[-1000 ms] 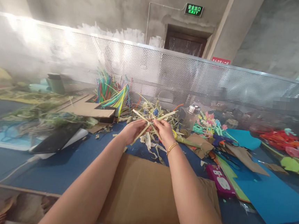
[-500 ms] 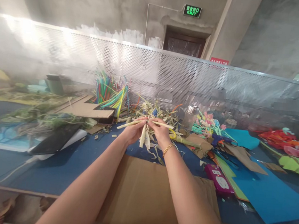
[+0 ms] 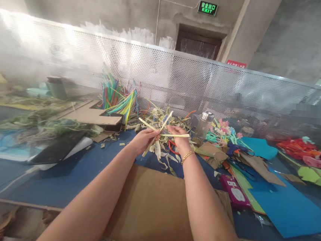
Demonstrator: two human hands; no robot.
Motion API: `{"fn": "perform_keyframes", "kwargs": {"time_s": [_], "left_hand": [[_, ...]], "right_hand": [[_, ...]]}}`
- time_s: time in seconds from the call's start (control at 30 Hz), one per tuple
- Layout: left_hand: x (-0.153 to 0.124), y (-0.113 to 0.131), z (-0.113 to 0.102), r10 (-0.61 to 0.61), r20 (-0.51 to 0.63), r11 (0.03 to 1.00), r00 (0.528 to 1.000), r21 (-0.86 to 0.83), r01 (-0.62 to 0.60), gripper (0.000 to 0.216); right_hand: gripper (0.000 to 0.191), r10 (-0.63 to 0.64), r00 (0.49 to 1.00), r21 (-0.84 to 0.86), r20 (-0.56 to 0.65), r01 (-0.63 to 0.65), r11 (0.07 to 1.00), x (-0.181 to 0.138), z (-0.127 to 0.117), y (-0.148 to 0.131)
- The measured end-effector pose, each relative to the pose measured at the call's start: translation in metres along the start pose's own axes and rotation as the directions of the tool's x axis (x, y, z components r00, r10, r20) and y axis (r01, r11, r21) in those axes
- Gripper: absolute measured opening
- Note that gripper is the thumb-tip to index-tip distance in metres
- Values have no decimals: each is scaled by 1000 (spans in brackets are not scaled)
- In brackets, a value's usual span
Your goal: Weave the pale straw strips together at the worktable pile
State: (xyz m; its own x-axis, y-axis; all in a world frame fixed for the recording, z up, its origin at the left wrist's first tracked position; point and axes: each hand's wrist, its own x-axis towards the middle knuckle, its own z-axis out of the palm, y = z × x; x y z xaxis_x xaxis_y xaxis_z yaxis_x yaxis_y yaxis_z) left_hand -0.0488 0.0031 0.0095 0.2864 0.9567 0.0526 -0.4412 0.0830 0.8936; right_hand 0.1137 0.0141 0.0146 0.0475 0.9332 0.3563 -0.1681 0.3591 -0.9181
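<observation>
Pale, flat plant strips (image 3: 166, 121), crossed into a star shape, are pinched at the crossing by my left hand (image 3: 144, 139). Their ends stick out up, down and to both sides. Beside them, my right hand (image 3: 178, 137) has its fingers curled, and one strip's end passes in front of it. A red loop (image 3: 172, 147) shows just under the right fingers; whether that hand holds it I cannot tell. Behind and below both hands spreads a heap of dry leaf strips (image 3: 158, 150) on the blue tabletop (image 3: 112, 157).
A cardboard sheet (image 3: 152, 210) lies under my forearms. Beyond my right hand stands a clear bottle (image 3: 204, 126). Blue paper (image 3: 290, 210) and a purple box-like item (image 3: 234, 192) lie right. Coloured stems (image 3: 120, 98) stand left of the heap. A perforated metal panel (image 3: 153, 71) borders the back.
The crossed strips have turned and tilted up. My right hand has shifted slightly right, off the crossing, while my left keeps its pinch. A red loop now shows below my right hand.
</observation>
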Motion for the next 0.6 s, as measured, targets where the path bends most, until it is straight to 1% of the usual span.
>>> {"fn": "perform_keyframes", "kwargs": {"time_s": [0.07, 0.13, 0.27, 0.43, 0.6], "left_hand": [[0, -2, 0, -39, 1, 999, 999, 29, 39, 19], [-1, -2, 1, -60, 7, 998, 998, 29, 60, 18], [-1, 0, 2, -70, -5, 995, 998, 64, 71, 18], [2, 0, 6, -54, -7, 997, 999, 62, 54, 16], [0, 1, 12, -57, -23, 997, 998, 53, 58, 16]], "right_hand": [[34, 41, 992, -23, 120, -39, 999, -1, 2, -2], [32, 42, 985, -36, 168, -36, 999, -3, 5, -2], [29, -5, 990, -71, 141, 15, 997, -3, 9, 3], [30, -96, 993, -111, 66, 103, 989, -3, 10, 7], [31, -107, 994, -120, 33, 110, 987, -4, 9, 3]]}}
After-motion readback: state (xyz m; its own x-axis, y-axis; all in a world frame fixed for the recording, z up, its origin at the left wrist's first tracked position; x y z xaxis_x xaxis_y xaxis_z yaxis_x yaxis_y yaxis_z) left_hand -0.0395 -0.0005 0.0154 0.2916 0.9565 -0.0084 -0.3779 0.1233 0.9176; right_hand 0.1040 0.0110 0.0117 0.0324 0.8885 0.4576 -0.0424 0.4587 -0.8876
